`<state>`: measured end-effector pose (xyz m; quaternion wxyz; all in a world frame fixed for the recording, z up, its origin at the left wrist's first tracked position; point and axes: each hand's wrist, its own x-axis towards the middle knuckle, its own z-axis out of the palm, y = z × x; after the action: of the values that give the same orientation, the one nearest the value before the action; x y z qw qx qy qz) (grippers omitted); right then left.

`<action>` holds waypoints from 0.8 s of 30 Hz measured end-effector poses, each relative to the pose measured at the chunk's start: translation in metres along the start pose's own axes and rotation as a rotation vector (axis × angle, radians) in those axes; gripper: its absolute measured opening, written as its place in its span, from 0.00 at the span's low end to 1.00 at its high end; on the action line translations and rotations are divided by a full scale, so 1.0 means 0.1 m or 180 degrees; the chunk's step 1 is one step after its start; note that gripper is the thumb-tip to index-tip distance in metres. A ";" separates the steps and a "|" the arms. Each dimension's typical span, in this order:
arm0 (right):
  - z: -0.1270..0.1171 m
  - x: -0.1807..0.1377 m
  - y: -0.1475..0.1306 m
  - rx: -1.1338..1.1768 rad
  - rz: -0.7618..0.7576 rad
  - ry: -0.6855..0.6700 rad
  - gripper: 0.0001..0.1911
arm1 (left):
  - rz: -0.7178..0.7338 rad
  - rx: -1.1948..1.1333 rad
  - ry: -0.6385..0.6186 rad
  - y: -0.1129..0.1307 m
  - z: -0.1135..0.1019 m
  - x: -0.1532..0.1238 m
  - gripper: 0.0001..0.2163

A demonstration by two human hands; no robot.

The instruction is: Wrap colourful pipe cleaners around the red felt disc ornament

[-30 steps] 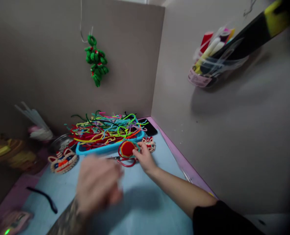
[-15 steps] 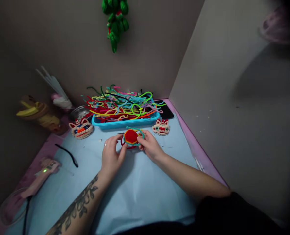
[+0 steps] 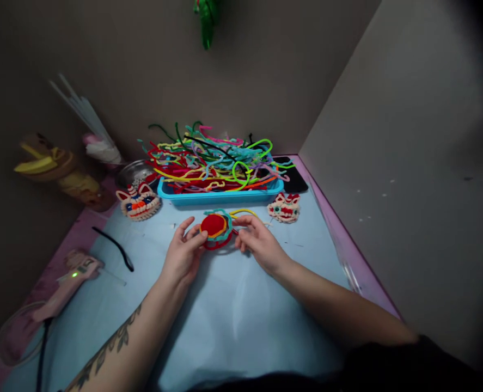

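Note:
A round coiled pipe-cleaner piece (image 3: 214, 227), red in the middle with orange, teal and red rings, lies on the light blue mat (image 3: 233, 305). My left hand (image 3: 183, 251) pinches its left edge between thumb and fingers. My right hand (image 3: 257, 244) is closed at its right side on a yellow pipe cleaner (image 3: 243, 213) that trails from the coil. Just behind stands a blue tray (image 3: 220, 195) heaped with several coloured pipe cleaners.
Two small woven animal faces sit on the mat, one to the left (image 3: 138, 201) and one to the right (image 3: 284, 207). A black pipe cleaner (image 3: 114, 249) and a pink glue gun (image 3: 67, 282) lie at left. A phone (image 3: 292, 177) lies behind the tray. Grey walls close in behind and to the right.
The view has tilted down. My left hand came in from the blurred foreground and took the coil's left edge. My right hand shifted off the coil to the yellow strand.

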<state>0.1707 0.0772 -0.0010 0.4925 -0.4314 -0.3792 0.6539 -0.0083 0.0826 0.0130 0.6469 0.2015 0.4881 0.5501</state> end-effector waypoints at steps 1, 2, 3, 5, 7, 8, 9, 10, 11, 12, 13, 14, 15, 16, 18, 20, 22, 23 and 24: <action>0.01 -0.01 0.02 -0.0059 -0.0084 0.0184 0.17 | 0.0038 -0.0159 0.0083 0.00 0.00 0.00 0.27; 0.03 -0.03 0.04 -0.0072 -0.0059 0.0275 0.16 | 0.0063 -0.0296 0.0131 -0.01 0.01 -0.01 0.26; 0.06 -0.05 0.06 -0.0033 0.0080 0.0228 0.15 | 0.0076 -0.0406 0.0150 -0.03 0.02 -0.03 0.25; 0.14 -0.08 0.09 0.0190 0.0479 -0.0141 0.15 | 0.0074 -0.0544 0.0118 -0.07 0.05 -0.06 0.24; 0.21 -0.10 0.11 0.0549 0.0758 -0.0378 0.16 | 0.0023 -0.0602 -0.0005 -0.12 0.08 -0.09 0.25; 0.24 -0.11 0.12 0.0729 0.0843 -0.0355 0.16 | -0.0010 -0.0605 -0.0075 -0.14 0.09 -0.11 0.25; 0.26 -0.11 0.13 0.0877 0.0896 -0.0297 0.16 | -0.0040 -0.0596 -0.0133 -0.16 0.10 -0.12 0.25; 0.26 -0.10 0.13 0.0986 0.0921 -0.0216 0.16 | -0.0063 -0.0581 -0.0173 -0.16 0.11 -0.13 0.26; 0.26 -0.10 0.13 0.1040 0.0933 -0.0148 0.15 | -0.0076 -0.0566 -0.0198 -0.16 0.12 -0.14 0.26; 0.25 -0.10 0.13 0.1044 0.0941 -0.0114 0.15 | -0.0088 -0.0551 -0.0216 -0.16 0.12 -0.14 0.26; 0.24 -0.09 0.12 0.1011 0.0948 -0.0102 0.15 | -0.0105 -0.0535 -0.0238 -0.15 0.12 -0.15 0.27; 0.22 -0.09 0.12 0.0964 0.0963 -0.0118 0.15 | -0.0119 -0.0522 -0.0263 -0.14 0.12 -0.15 0.27; 0.22 -0.09 0.11 0.0928 0.0990 -0.0155 0.14 | -0.0124 -0.0512 -0.0291 -0.14 0.12 -0.16 0.29; 0.21 -0.09 0.11 0.0923 0.1026 -0.0180 0.14 | -0.0118 -0.0506 -0.0319 -0.14 0.13 -0.16 0.31; 0.22 -0.09 0.11 0.1020 0.1103 -0.0186 0.14 | -0.0093 -0.0502 -0.0347 -0.14 0.13 -0.16 0.35; 0.23 -0.08 0.12 0.1123 0.1196 -0.0145 0.13 | -0.0093 -0.0500 -0.0334 -0.16 0.14 -0.16 0.38; 0.25 -0.07 0.13 0.1094 0.1253 -0.0105 0.11 | -0.0122 -0.0503 -0.0305 -0.16 0.15 -0.17 0.40; 0.25 -0.06 0.14 0.1032 0.1260 -0.0091 0.09 | -0.0146 -0.0508 -0.0277 -0.16 0.15 -0.18 0.40; 0.25 -0.06 0.14 0.0956 0.1251 -0.0076 0.08 | -0.0174 -0.0520 -0.0240 -0.15 0.16 -0.18 0.40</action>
<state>0.1434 0.0662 -0.0039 0.4099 -0.4111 -0.1924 0.7912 0.0148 0.0657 0.0162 0.6938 0.1553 0.4223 0.5623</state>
